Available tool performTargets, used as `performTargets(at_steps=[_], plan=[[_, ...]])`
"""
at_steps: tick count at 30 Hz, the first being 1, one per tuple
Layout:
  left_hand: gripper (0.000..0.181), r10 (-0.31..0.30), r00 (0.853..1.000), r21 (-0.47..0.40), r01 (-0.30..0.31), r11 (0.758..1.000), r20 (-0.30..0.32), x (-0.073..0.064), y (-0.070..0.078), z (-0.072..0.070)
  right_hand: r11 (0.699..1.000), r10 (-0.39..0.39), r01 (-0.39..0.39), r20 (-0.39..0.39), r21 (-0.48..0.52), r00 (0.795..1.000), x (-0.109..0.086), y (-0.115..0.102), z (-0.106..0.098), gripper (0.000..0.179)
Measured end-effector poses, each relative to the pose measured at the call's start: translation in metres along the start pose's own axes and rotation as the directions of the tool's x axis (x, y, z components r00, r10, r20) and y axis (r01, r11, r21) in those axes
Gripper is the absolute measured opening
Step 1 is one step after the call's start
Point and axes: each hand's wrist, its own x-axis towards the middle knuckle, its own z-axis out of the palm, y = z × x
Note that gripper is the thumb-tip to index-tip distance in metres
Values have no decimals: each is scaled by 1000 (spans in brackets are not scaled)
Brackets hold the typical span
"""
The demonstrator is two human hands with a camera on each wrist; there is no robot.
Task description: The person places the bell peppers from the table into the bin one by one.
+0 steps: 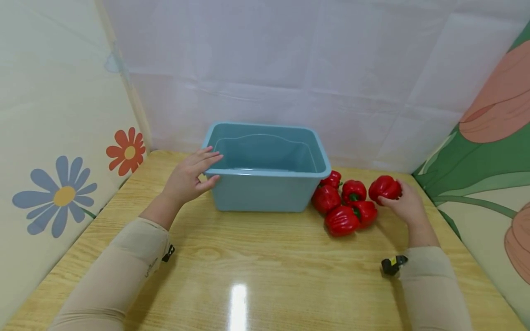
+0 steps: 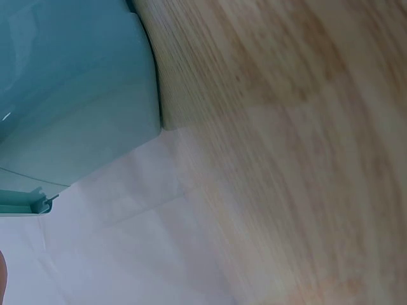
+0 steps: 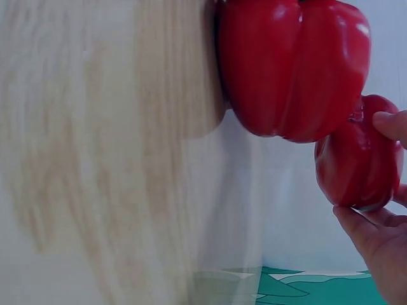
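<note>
My left hand (image 1: 188, 177) rests at the left end of a light blue plastic bin (image 1: 256, 193), straight fingers lying over its rim and the thumb by the front corner. The left wrist view has the bin's side wall (image 2: 76, 95) close up, with a fingertip at the edge. Off to the right, my right hand (image 1: 407, 202) grips a glossy red bell pepper (image 1: 384, 189), thumb on one side and fingers on the other. The right wrist view shows that held pepper (image 3: 359, 159) partly behind a nearer bell pepper (image 3: 292, 70).
Several more red bell peppers (image 1: 341, 220) lie bunched against the bin's right front corner. Everything stands on a wood-grain table (image 1: 207, 276). A white sheet (image 1: 256, 59) hangs behind, and flower-patterned panels (image 1: 497, 184) border both sides.
</note>
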Motion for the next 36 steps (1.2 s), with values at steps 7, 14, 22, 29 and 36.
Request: performTargets(at_steps=[7, 14, 22, 29, 36], plan=[[51, -3, 1000, -3, 3, 1000, -3, 0, 1, 0, 1000, -31, 31, -15, 0, 999, 2, -7, -3, 85], [51, -4, 1000, 6, 4, 1000, 0, 0, 0, 0, 999, -20, 20, 7, 38, 1000, 0, -14, -6, 87], [50, -6, 1000, 9, 6, 1000, 6, 0, 0, 0, 995, -11, 8, 22, 101, 1000, -1, -20, -9, 87], [53, -10, 1000, 4, 10, 1000, 7, 0, 0, 0, 994, -17, 13, 33, 109, 999, 0, -25, -9, 86], [54, -4, 1000, 12, 4, 1000, 11, 0, -1, 1, 994, -43, 40, 31, 100, 999, 1, -31, -11, 88]])
